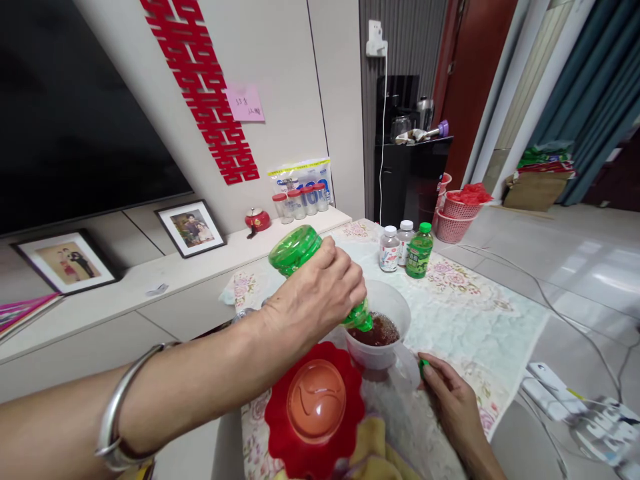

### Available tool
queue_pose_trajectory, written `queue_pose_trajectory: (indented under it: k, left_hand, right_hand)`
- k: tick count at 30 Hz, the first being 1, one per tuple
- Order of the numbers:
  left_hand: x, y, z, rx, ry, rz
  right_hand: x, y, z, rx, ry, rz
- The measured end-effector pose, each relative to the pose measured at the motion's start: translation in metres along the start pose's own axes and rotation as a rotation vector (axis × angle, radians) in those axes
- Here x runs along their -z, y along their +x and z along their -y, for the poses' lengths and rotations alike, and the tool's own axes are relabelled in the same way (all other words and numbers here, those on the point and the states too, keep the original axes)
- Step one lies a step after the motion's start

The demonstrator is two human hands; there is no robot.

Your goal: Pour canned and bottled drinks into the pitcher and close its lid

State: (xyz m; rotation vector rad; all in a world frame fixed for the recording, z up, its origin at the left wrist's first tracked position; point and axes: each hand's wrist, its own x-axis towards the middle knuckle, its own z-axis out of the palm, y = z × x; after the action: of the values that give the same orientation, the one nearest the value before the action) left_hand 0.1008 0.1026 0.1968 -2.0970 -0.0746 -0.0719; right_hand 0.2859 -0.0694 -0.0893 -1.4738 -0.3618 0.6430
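My left hand [327, 283] is wrapped round a green plastic bottle [295, 250], tipped with its mouth down over a translucent pitcher [400, 310]. Reddish-brown liquid [380, 330] with bubbles stands in the pitcher. Beside the pitcher's handle, my right hand [450, 393] pinches a small green cap [424, 367] between thumb and finger. A red scalloped dish [280, 407] with an orange round piece [317, 400] lies in front of the pitcher, below my left forearm.
Behind the pitcher stand two white-capped bottles [389, 250] and a full green bottle [419, 252]. A yellowish cloth [373, 447] lies at the near edge. Lidded jars [296, 205] and framed photos [193, 230] line the cabinet. Power strips [555, 390] and cables are at right.
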Motion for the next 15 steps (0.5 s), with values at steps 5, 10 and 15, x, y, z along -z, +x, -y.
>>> queue_pose_trajectory:
  k: [5, 10, 15]
  left_hand:
    - [0.002, 0.001, 0.003, 0.017, -0.133, 0.140]
    - [0.003, -0.004, 0.008, 0.089, -0.406, 0.381]
    - [-0.007, -0.023, 0.001, 0.215, -0.620, 0.520]
  right_hand:
    - [0.001, -0.002, 0.001, -0.004, 0.007, 0.003]
    - [0.001, -0.002, 0.002, -0.018, 0.043, 0.004]
    - [0.001, -0.003, 0.001, -0.068, 0.110, 0.020]
